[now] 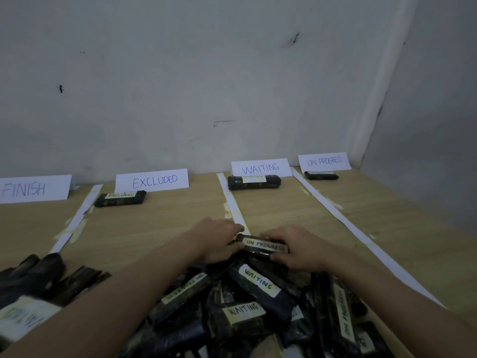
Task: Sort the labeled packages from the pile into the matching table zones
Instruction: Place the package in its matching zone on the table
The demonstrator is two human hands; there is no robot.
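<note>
Heaped nearest is a pile of glossy black plastic-wrapped oblong packages (232, 313) with pale tape labels. At its far edge, one black package labelled ON PROGRESS (263, 247) is pinched at both ends by the left hand (219, 241) and right hand (299, 250), each grip curled round it. White paper strips (233, 205) divide the wooden bench (167, 223) below a scuffed grey wall (180, 86)

The light was dim, flat and greyish, casting only faint shadows. Wide-angle distortion bent the frame's edges, and the nearest black plastic-wrapped packages (28, 313) at lower left were blurred.
</note>
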